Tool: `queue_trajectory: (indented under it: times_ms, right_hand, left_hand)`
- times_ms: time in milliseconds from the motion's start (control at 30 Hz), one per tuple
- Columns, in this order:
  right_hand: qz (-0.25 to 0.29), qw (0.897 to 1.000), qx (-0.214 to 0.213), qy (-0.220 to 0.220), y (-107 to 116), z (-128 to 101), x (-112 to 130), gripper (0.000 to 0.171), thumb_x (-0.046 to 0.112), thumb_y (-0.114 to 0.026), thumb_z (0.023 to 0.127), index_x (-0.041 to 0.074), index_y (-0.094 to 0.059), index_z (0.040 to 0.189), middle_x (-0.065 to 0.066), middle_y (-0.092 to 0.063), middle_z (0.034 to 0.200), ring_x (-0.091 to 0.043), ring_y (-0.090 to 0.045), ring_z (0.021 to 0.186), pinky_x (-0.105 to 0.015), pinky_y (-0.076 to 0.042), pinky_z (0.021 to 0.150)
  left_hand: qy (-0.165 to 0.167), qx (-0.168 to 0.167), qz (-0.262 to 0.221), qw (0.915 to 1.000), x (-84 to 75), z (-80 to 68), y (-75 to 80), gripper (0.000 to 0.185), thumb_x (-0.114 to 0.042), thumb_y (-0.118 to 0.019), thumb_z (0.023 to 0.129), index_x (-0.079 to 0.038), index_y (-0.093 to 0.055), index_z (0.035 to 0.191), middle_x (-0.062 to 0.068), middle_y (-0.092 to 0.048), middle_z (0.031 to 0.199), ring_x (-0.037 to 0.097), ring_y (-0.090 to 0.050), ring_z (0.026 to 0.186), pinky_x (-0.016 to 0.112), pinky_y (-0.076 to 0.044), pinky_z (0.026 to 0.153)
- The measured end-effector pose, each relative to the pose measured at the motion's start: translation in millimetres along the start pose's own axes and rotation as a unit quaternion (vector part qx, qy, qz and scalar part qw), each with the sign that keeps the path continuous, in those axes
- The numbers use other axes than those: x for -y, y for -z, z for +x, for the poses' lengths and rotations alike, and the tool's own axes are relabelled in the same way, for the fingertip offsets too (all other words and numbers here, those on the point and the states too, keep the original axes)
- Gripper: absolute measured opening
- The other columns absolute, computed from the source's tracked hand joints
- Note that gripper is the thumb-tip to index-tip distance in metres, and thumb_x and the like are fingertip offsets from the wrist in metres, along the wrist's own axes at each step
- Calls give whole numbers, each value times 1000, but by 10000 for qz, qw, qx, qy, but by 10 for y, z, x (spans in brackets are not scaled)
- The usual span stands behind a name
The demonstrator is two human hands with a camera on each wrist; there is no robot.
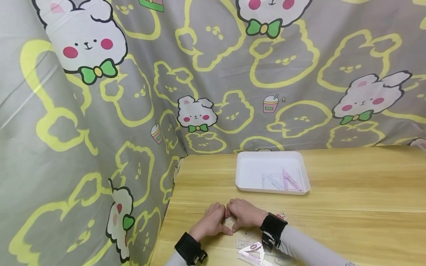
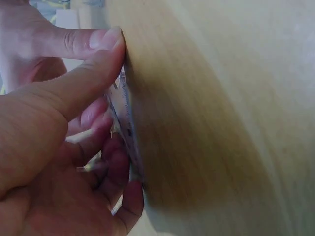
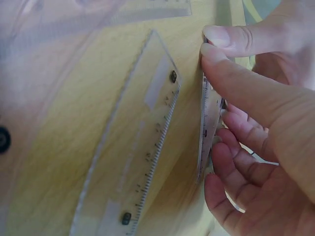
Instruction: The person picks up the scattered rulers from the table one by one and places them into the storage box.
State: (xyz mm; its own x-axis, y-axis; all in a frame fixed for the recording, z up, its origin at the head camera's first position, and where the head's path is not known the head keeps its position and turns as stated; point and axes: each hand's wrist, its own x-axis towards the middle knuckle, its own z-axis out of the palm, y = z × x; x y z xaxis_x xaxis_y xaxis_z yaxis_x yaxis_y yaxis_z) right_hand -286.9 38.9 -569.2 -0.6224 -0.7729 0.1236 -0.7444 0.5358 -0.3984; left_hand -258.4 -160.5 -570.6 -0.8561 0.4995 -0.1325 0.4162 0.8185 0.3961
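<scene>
Between both hands is a thin clear plastic piece (image 3: 210,118) with ruler scale marks along its edge; its full shape is hidden by the fingers. My left hand (image 1: 213,220) pinches it from the left, thumb on the near side and fingers curled behind. From the other side my right hand (image 1: 246,213) grips it the same way, and the two thumb tips meet in the wrist views. Close by the right wrist lie a pink-edged set square (image 1: 252,252) and other clear measuring pieces. One clear slanted strip with a scale (image 3: 133,152) shows in the right wrist view.
Behind the hands stands a white tray (image 1: 238,177) holding clear and pinkish set squares (image 1: 290,180). A small red-and-white item (image 1: 281,215) lies partly hidden behind the right wrist. Patterned curtain (image 1: 213,74) hangs along the wooden table's (image 1: 349,192) back and left sides.
</scene>
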Motion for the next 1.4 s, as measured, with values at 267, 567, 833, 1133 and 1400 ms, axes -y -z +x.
queue_trajectory:
  times_ms: [267, 567, 833, 1133, 1400]
  right_hand:
    - [392, 9991, -134, -106, -18, -21, 13, 52, 32, -99, 61, 9, -65, 93, 5, -57, 86, -6, -47, 79, -25, -47, 75]
    - [813, 9961, -97, -330, -29, -42, -5, 47, 29, -100, 60, 9, -65, 85, 6, -52, 81, -5, -42, 73, -23, -42, 67]
    - [978, 9947, -43, -327, 1, -50, -32, 47, 27, -100, 59, 10, -64, 83, 5, -53, 80, -3, -42, 73, -21, -40, 67]
    - [2285, 9715, 108, -620, -1, -69, -111, 37, 8, -94, 69, 12, -61, 87, 4, -61, 74, -1, -51, 65, -21, -48, 62]
    - [3389, 9383, 63, -692, 269, -163, -304, 17, 6, -81, 88, 5, -67, 95, -5, -72, 81, -9, -66, 69, -24, -54, 64]
  left_hand:
    - [-158, -312, -69, 9994, -6, -69, -4, 57, -44, -93, 72, -11, -57, 102, -8, -39, 88, 10, -35, 84, 23, -31, 75]
    - [-246, -89, 159, 9995, -78, -61, 34, 49, -43, -90, 76, -14, -56, 96, -9, -38, 88, 10, -35, 86, 24, -29, 77]
    - [-249, 293, 61, 9992, -32, 51, 40, 54, -45, -92, 74, -14, -55, 98, -9, -41, 88, 9, -37, 85, 22, -31, 75]
    - [-282, 328, -2001, 9788, 107, 100, 100, 25, -14, -85, 87, -12, -62, 97, -6, -65, 85, 2, -58, 77, 21, -50, 72]
    - [-386, 188, -3631, 9307, 89, 189, 233, 11, 3, -63, 99, -7, -63, 97, 9, -77, 86, 19, -75, 75, 35, -61, 67]
